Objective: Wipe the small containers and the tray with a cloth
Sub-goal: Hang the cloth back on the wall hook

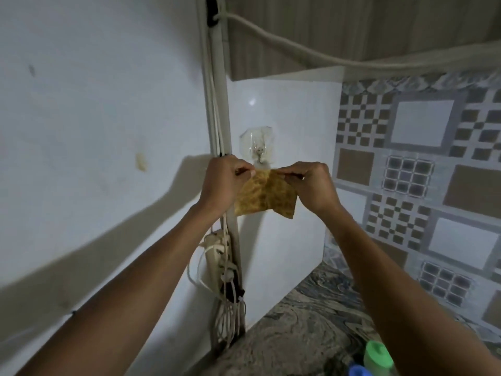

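Inspection finding: nothing legible is showing. No text, label, brand, number or sign is presenting itself readably on any surface in view.

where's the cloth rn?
Head view, centre: the cloth hangs in front of the white tile, top edge pinched by the left hand and right hand, just below the clear hook.
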